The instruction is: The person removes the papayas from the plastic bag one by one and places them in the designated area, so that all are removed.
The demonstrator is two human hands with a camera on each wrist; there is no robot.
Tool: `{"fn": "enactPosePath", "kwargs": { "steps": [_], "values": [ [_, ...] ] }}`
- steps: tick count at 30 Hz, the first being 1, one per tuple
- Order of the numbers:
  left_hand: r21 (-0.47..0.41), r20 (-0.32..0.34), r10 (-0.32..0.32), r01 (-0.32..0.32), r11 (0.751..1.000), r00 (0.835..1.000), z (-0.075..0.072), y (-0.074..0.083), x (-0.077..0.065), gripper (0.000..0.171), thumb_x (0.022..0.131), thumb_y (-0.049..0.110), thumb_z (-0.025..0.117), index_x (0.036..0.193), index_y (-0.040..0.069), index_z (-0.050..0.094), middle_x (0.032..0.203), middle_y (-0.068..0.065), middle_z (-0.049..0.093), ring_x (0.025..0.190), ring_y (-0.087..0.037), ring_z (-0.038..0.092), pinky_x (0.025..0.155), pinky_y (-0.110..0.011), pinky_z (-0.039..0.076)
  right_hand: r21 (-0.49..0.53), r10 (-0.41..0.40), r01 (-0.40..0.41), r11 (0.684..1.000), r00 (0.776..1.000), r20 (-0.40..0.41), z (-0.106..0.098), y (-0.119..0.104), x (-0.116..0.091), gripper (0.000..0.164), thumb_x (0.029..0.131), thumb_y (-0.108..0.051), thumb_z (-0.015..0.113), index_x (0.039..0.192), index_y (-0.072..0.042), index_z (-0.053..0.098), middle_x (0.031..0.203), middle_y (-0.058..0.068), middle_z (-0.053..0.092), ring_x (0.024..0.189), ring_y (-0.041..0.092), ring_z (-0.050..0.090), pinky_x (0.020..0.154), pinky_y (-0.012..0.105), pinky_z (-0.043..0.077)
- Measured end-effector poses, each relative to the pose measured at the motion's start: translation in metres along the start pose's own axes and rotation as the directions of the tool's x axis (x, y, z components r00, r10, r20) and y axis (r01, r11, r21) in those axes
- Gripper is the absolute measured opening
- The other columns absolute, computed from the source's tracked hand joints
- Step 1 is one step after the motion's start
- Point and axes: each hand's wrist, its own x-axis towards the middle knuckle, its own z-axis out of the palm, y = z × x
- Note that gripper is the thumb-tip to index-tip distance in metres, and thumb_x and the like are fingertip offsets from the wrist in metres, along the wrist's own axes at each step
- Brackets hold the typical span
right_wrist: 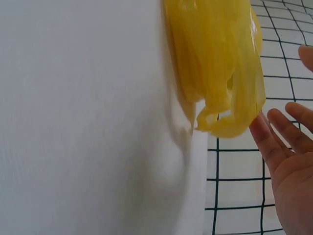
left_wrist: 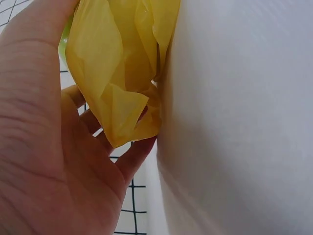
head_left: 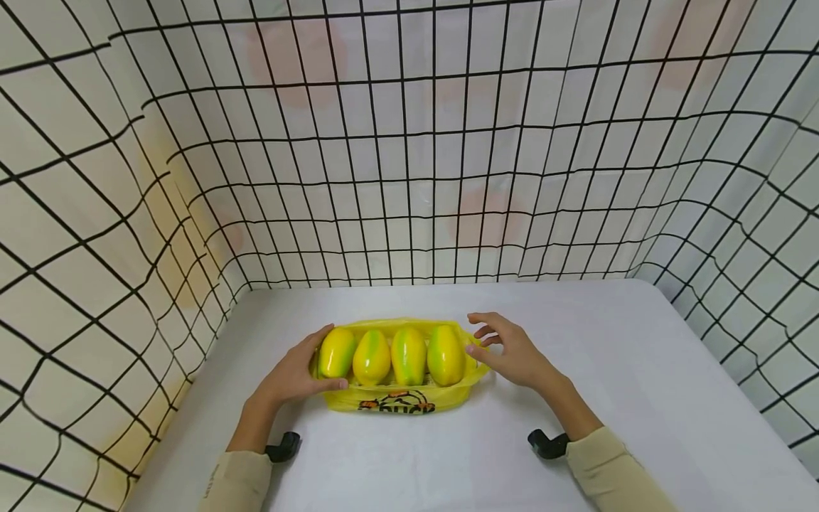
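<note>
Several yellow-green mangoes lie side by side in an open yellow plastic bag with dark lettering on its front. My left hand holds the bag's left end, thumb along the front edge and fingers behind by the leftmost mango. In the left wrist view, a crumpled bag end hangs between thumb and fingers. At the other end, my right hand is loosely spread, its fingers slightly bent and holding nothing. The right wrist view shows its fingertips right beside the bag's crumpled corner.
A white-covered table lies under the bag. Black wire grid panels backed with pale sheeting rise behind and at both sides. Black wrist-worn devices show below each hand.
</note>
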Motion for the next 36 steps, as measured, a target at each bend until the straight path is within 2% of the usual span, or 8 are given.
{"fn": "enactPosePath", "kwargs": {
  "steps": [5,14,22,31,36],
  "values": [
    [-0.038,-0.007,0.003,-0.003,0.999,1.0,0.001,-0.002,0.002,0.118,0.07,0.065,0.085,0.162,0.018,0.028,0.159,-0.01,0.046,0.14,-0.033,0.051,0.117,-0.063,0.039,-0.002,0.022,-0.022,1.0,1.0,0.015,0.009,-0.007,0.004,0.059,0.097,-0.032,0.072,0.147,-0.007,0.052,0.144,0.015,0.058,0.113,0.024,0.065,0.1,0.045,0.058],
    [-0.072,-0.011,-0.001,0.001,0.997,1.0,0.002,-0.004,0.003,0.116,0.069,0.062,0.087,0.16,0.017,0.031,0.155,-0.009,0.05,0.136,-0.031,0.054,0.116,-0.062,0.041,0.014,0.144,-0.146,0.989,0.985,0.096,0.024,-0.014,0.008,0.068,0.095,-0.042,0.073,0.149,-0.008,0.049,0.143,0.011,0.056,0.112,0.023,0.063,0.095,0.039,0.059],
    [-0.094,0.004,-0.007,0.007,0.996,1.0,0.004,-0.007,0.004,0.117,0.068,0.063,0.088,0.16,0.019,0.031,0.156,-0.008,0.049,0.138,-0.032,0.053,0.117,-0.062,0.04,-0.093,0.187,-0.178,0.98,0.977,0.099,0.036,-0.012,0.011,0.085,0.09,-0.058,0.072,0.152,-0.007,0.044,0.142,0.012,0.055,0.107,0.02,0.059,0.092,0.037,0.057],
    [-0.165,0.02,0.002,0.001,0.986,1.0,0.004,-0.011,0.003,0.113,0.069,0.057,0.089,0.158,0.022,0.029,0.158,-0.009,0.046,0.14,-0.035,0.052,0.118,-0.062,0.039,-0.109,0.222,-0.21,0.972,0.969,0.113,0.043,-0.014,0.013,0.096,0.087,-0.063,0.072,0.156,-0.006,0.039,0.153,0.014,0.05,0.125,0.027,0.056,0.106,0.049,0.052],
    [-0.183,0.016,-0.006,0.009,0.983,1.0,0.004,-0.013,0.002,0.112,0.069,0.056,0.09,0.155,0.02,0.029,0.158,-0.012,0.045,0.141,-0.038,0.05,0.118,-0.062,0.038,-0.12,0.239,-0.224,0.967,0.963,0.127,0.045,-0.013,0.014,0.101,0.085,-0.066,0.072,0.159,-0.007,0.035,0.157,0.014,0.047,0.134,0.03,0.054,0.112,0.053,0.048]
  ]
}}
